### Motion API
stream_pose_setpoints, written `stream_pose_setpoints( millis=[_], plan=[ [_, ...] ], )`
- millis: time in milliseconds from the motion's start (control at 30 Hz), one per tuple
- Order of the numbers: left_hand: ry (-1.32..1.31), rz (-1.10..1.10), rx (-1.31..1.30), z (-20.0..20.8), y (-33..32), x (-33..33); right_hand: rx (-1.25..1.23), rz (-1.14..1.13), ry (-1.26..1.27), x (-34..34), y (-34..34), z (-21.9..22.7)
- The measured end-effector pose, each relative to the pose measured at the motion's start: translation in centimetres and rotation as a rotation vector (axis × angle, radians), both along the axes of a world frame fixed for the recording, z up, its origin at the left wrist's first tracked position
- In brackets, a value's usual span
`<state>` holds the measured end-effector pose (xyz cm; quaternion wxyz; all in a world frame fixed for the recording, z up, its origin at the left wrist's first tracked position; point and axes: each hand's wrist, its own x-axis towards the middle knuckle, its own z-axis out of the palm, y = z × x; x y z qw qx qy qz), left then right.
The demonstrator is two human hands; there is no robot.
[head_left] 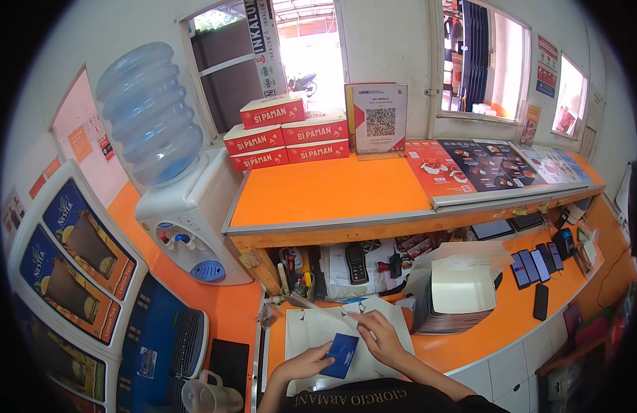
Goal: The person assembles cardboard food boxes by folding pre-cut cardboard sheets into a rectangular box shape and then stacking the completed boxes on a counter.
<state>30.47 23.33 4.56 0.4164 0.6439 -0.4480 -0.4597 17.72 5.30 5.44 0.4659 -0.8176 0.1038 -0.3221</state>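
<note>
My left hand [310, 361] is closed on the edge of a small flat blue packet [341, 355], holding it tilted above the work surface. Just to its right, my right hand [378, 336] has thumb and fingers drawn together in a pinch. A thin pale strip [318, 309] runs from its fingertips toward the far left; it looks like clear plastic. Beneath both hands lies a large white sheet [308, 337], seemingly flattened card. The packet's lower left edge is hidden by my left fingers.
A stack of open white cartons [463, 288] stands to the right, with several phones [530, 265] beyond. A raised orange counter [325, 189] overhangs shelves holding a card terminal [357, 264]. To the left are a water dispenser [188, 206], a drink machine [70, 275] and a clear jug [212, 396].
</note>
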Motion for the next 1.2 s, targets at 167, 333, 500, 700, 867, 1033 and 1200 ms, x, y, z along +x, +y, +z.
stream_pose_setpoints(
  millis=[167, 333, 500, 700, 867, 1033, 1200],
  plan=[
    [-0.146, -0.162, 0.181, -1.7, 0.3, 1.0, -0.256, 0.38, 0.228, -0.9, -0.3, -0.9],
    [-0.063, 0.015, 0.087, -1.9, 0.3, 0.7, -0.246, 0.43, 0.25, -0.9, -0.6, -1.2],
    [0.034, 0.041, 0.106, -5.0, 1.0, 1.0, -0.248, 0.274, 0.219, -0.6, 0.2, -1.0],
    [0.122, 0.06, 0.146, -5.0, 1.5, 0.8, -0.21, 0.242, 0.223, -0.6, 0.5, -1.3],
    [0.196, 0.068, 0.064, -3.3, 1.1, 0.5, -0.248, 0.394, 0.222, -0.6, 0.1, -1.8],
    [0.111, 0.139, 0.02, -1.5, 0.7, 0.3, -0.404, 0.418, 0.376, -1.0, 0.5, -0.3],
    [-0.036, 0.375, -0.095, -0.6, -1.4, -1.0, -0.656, 0.229, 0.269, -1.2, 2.1, 1.7]
  ],
)
